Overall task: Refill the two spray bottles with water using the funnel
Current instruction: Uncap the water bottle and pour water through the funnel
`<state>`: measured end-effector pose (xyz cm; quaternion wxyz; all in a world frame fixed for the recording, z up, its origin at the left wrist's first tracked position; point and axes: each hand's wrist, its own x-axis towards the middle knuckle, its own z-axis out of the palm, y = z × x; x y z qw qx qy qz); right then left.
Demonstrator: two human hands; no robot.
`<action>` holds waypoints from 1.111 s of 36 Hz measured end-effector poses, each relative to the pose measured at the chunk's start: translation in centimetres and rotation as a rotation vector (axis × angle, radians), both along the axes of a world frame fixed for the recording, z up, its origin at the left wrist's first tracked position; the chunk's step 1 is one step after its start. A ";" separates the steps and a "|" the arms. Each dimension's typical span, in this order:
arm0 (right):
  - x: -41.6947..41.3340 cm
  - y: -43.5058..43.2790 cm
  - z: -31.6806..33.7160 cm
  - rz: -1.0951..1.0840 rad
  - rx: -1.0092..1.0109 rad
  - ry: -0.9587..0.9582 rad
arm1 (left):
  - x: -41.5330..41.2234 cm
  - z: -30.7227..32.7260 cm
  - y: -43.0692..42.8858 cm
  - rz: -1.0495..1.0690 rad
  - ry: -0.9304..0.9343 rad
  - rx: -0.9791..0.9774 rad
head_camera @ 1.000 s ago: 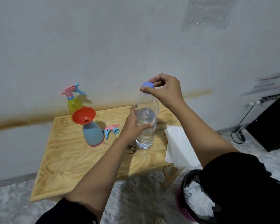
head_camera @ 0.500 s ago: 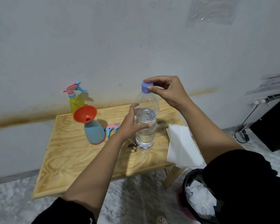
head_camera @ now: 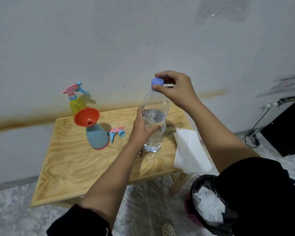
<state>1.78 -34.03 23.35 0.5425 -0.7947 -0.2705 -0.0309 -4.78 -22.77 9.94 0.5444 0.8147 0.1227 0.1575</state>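
Observation:
A clear water bottle [head_camera: 154, 133], about half full, stands on the wooden table [head_camera: 71, 160]. My left hand [head_camera: 141, 128] grips its body. My right hand [head_camera: 175, 87] pinches the blue cap [head_camera: 157, 83] on top of the bottle's neck. Left of it stands a blue spray bottle [head_camera: 97, 137] without its head, an orange funnel [head_camera: 86, 116] sitting tilted in its mouth. Its pink and blue spray head [head_camera: 117, 132] lies on the table beside it. A yellow spray bottle [head_camera: 77, 103] with its pink and blue head on stands at the back by the wall.
A stack of white paper towels [head_camera: 190, 150] lies on the table's right edge, overhanging it. A black-lined waste bin [head_camera: 209, 203] with crumpled paper stands on the floor at the lower right. A dark cabinet [head_camera: 286, 128] and cables are at the far right.
My right hand has turned around the cap, fingers shifting from over it to its right side. The left hand keeps hold of the water bottle.

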 end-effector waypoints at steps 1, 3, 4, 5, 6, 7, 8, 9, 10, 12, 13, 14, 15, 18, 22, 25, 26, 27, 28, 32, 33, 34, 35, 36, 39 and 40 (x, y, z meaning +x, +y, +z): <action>0.0 -0.1 0.0 0.032 -0.007 0.007 | 0.0 0.0 0.1 0.005 -0.003 0.013; -0.1 -0.2 0.0 0.076 -0.018 0.013 | 0.1 -0.1 0.2 0.016 -0.006 0.035; -0.1 -0.2 -0.1 0.086 -0.022 0.013 | 0.1 -0.1 0.3 0.023 -0.006 0.035; -0.2 -0.1 -0.1 0.092 -0.026 0.012 | 0.1 0.0 0.3 0.030 -0.007 0.028; -0.2 0.0 -0.2 0.093 -0.029 0.009 | 0.1 0.0 0.4 0.039 -0.009 0.020; -0.2 0.1 -0.3 0.089 -0.030 0.005 | 0.2 0.0 0.4 0.046 -0.009 0.015; -0.1 0.3 -0.3 0.078 -0.031 -0.001 | 0.2 0.0 0.5 0.051 -0.007 0.014; 0.0 0.4 -0.2 0.062 -0.029 -0.011 | 0.3 0.1 0.6 0.051 -0.006 0.015; 0.1 0.6 -0.2 0.046 -0.024 -0.023 | 0.3 0.1 0.7 0.049 -0.004 0.017; 0.2 0.9 0.0 0.024 -0.020 -0.049 | 0.4 0.2 0.8 0.042 0.006 0.016; 0.3 1.0 0.1 0.020 -0.024 -0.059 | 0.4 0.2 0.8 0.038 0.012 0.014; 0.3 1.1 0.2 0.021 -0.030 -0.063 | 0.4 0.3 0.9 0.033 0.018 0.011; 0.4 1.2 0.3 0.026 -0.034 -0.064 | 0.5 0.3 1.0 0.026 0.023 0.011; 0.5 1.3 0.6 0.039 -0.029 -0.059 | 0.4 0.4 1.3 -0.008 0.038 0.007; 0.5 0.9 0.9 -0.019 0.071 -0.028 | 0.2 0.3 1.6 -0.043 0.041 -0.009; 0.4 -0.3 -0.1 -0.107 0.144 0.003 | 0.2 0.2 1.7 -0.064 0.035 -0.022; 0.3 -0.8 -1.0 -0.140 0.168 0.024 | 0.2 0.1 1.7 -0.071 0.032 -0.029; 0.1 -1.3 -2.0 -0.177 0.185 0.045 | 0.1 0.1 1.7 -0.074 0.028 -0.033; -0.1 -1.9 -3.2 -0.212 0.197 0.068 | 0.1 0.1 1.6 -0.074 0.023 -0.034; -2.4 -3.4 -10.2 -0.298 0.163 0.214 | 0.0 -0.5 1.7 -0.066 -0.003 -0.040; -3.1 -3.6 -12.2 -0.298 0.127 0.263 | 0.0 -0.7 1.6 -0.063 -0.010 -0.043; -3.9 -3.7 -14.2 -0.292 0.080 0.309 | -0.1 -0.8 1.6 -0.060 -0.016 -0.051; -4.6 -3.7 -16.0 -0.282 0.025 0.348 | -0.1 -1.0 1.5 -0.056 -0.020 -0.060; -5.2 -3.6 -17.8 -0.269 -0.040 0.367 | -0.1 -1.2 1.5 -0.054 -0.024 -0.070; -6.4 -3.3 -22.1 -0.220 -0.229 0.329 | -0.4 -1.6 1.4 -0.058 -0.039 -0.087; -6.6 -3.1 -23.1 -0.207 -0.273 0.330 | -0.4 -1.7 1.4 -0.057 -0.043 -0.089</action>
